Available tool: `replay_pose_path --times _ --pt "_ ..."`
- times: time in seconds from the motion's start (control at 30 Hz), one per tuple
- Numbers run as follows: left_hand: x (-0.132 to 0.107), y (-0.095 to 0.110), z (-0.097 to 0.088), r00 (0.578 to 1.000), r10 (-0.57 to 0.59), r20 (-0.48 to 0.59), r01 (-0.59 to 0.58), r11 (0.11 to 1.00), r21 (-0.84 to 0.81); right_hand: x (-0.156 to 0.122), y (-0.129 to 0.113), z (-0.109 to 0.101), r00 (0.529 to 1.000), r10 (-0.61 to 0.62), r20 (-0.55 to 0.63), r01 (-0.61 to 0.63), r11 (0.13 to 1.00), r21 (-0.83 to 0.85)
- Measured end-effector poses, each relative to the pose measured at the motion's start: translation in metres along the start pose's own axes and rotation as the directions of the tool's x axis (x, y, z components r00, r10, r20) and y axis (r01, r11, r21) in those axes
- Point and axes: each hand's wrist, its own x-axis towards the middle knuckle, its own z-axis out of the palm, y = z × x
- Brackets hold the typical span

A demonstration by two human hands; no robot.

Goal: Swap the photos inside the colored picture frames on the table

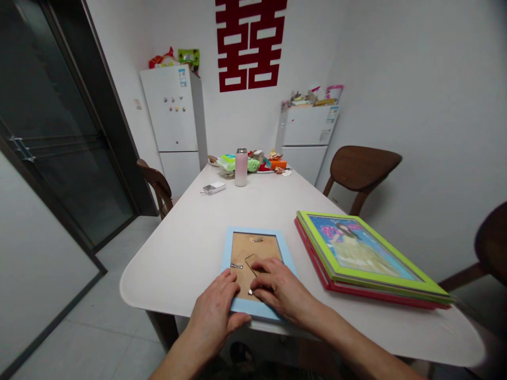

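Observation:
A light blue picture frame (253, 230) lies flat on the white table (174, 264), its brown backing board (253, 249) facing up. Small metal clips (236, 266) sit on the backing, with another (257, 239) near its top edge. A thin dark wire or strut (249, 262) lies across the board. My left hand (214, 306) grips the frame's lower left edge. My right hand (275, 285) rests on the backing, its fingertips close to a metal clip (250, 292) near the bottom.
To the right lies a stack of green- and red-framed pictures (356, 253). Farther along the table stand a pink-and-white bottle (241, 168), a small silver device (214, 188) and a heap of packets (253, 163). Wooden chairs (362, 169) stand around the table, with white refrigerators behind.

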Motion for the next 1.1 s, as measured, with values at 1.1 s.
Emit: replay_pose_path --times 1.1 --pt "0.0 0.007 -0.004 0.997 -0.071 0.03 0.072 0.996 -0.044 0.013 0.047 -0.014 0.945 0.326 -0.043 -0.321 0.889 -0.327"
